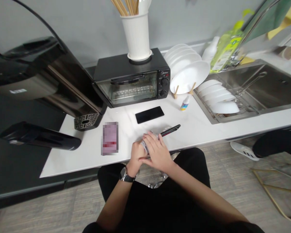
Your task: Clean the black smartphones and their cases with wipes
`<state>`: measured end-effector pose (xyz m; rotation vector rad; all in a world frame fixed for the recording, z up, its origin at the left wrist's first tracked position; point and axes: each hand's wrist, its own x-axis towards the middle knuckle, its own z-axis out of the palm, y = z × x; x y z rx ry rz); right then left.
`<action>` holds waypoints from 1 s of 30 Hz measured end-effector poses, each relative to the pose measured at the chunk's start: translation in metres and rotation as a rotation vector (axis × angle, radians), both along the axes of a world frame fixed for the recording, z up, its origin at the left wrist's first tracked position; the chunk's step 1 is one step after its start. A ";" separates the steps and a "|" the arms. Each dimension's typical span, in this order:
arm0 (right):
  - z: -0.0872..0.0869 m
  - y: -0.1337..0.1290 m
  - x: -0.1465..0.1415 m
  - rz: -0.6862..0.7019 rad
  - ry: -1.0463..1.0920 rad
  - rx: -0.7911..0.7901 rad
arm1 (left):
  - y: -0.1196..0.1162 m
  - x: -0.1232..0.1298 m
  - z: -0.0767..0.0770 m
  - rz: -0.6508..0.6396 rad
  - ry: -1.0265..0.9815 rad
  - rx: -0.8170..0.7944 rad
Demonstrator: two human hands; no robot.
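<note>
At the counter's front edge, my left hand, with a watch on its wrist, is closed with its fingers curled. A whitish-grey patterned thing shows between both hands, mostly hidden, so I cannot make out its kind. Over it lies my right hand, fingers stretched out and thumb reaching toward the left wrist. Beyond the right fingertips lies a slim black pen-like stick with a red mark; its near end is hidden. A black phone rests flat on the white counter behind the hands.
A pixelated pinkish packet and a dark bottle lie left. Behind stand a black dispenser, toaster oven, white plates and a small bottle. A sink holding bowls is right. Someone's shoe shows below.
</note>
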<state>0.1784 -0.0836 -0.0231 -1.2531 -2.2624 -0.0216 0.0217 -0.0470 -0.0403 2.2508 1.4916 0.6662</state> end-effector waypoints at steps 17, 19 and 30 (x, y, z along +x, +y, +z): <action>0.007 0.019 0.053 -0.100 -0.050 0.016 | -0.002 0.002 0.002 0.050 0.039 0.058; 0.010 0.026 0.066 -0.218 -0.004 0.025 | -0.002 0.005 0.006 0.042 -0.044 0.075; 0.005 0.015 0.052 -0.105 -0.089 0.008 | -0.002 0.003 0.006 0.021 -0.029 0.074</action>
